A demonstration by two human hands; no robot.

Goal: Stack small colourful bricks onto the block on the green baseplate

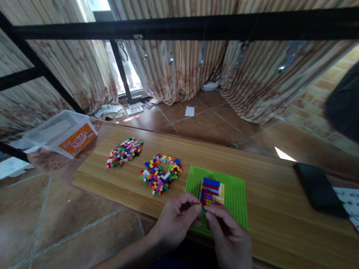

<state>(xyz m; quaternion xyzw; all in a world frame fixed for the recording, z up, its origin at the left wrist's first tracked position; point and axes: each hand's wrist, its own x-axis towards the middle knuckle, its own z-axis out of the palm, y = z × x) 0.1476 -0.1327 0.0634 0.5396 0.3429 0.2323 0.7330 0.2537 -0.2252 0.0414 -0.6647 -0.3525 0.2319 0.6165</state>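
We see one long wood-grained surface (275, 188), one clear plastic box (48, 127) with an orange label, and one square, studded green baseplate (236, 191). Our two hands, left hand (176, 221) and right hand (233, 238), meet over the baseplate's near edge. Left of it we count two heaps of bricks, one ring-shaped (158, 167), one elongated (125, 152). One striped, rectangular brick block (212, 190) sits on the baseplate; both hands' fingertips pinch one small green brick (203, 211) just before it.

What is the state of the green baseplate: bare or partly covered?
Partly covered: a patch of colorful bricks sits on the green baseplate, with bare green surface showing beside it.
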